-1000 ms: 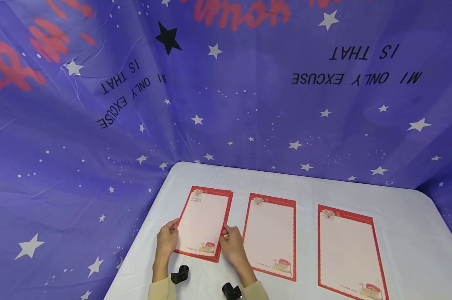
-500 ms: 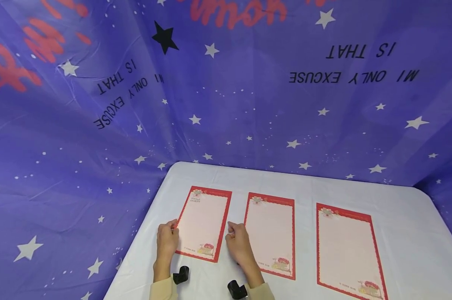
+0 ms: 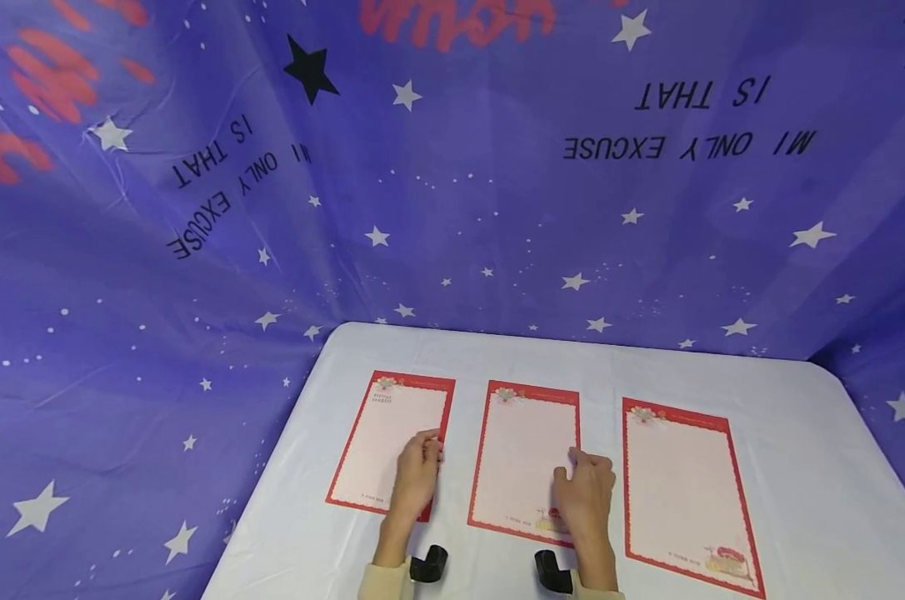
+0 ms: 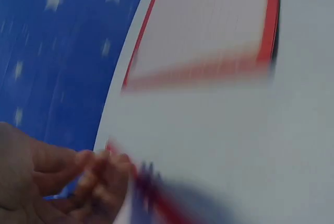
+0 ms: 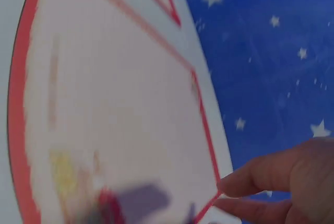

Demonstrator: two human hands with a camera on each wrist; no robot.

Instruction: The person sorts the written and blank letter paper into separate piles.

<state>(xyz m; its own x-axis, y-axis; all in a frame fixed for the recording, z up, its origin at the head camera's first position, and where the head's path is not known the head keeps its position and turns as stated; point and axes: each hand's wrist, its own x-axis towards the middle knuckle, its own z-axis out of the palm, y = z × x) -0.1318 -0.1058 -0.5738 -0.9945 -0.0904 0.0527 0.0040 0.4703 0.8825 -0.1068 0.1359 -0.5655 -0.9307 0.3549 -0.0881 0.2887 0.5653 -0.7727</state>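
Note:
Three red-bordered sheets of decorated stationery lie in a row. Over the right side of the left sheet (image 3: 370, 442) is my left hand (image 3: 413, 477), fingers loosely bent with tips right at its red edge. In the left wrist view the left hand (image 4: 78, 182) is blurred beside that edge. My right hand (image 3: 587, 496) covers the lower right of the middle sheet (image 3: 523, 450), finger and thumb apart near its right border. In the right wrist view the right hand's fingers (image 5: 261, 179) overlap the middle sheet's far corner. Neither hand grips a sheet.
The right sheet (image 3: 677, 492) lies beyond my right hand on the white-covered table (image 3: 790, 467). Each wrist carries a black camera mount (image 3: 428, 564). A blue star-printed curtain (image 3: 460, 208) hangs along the table's back and sides.
Both hands held the left sheet's sides at first, its lower edge showing a second layer; now the borders look aligned. The right hand, then the left, let go and moved right. The view shifted slightly.

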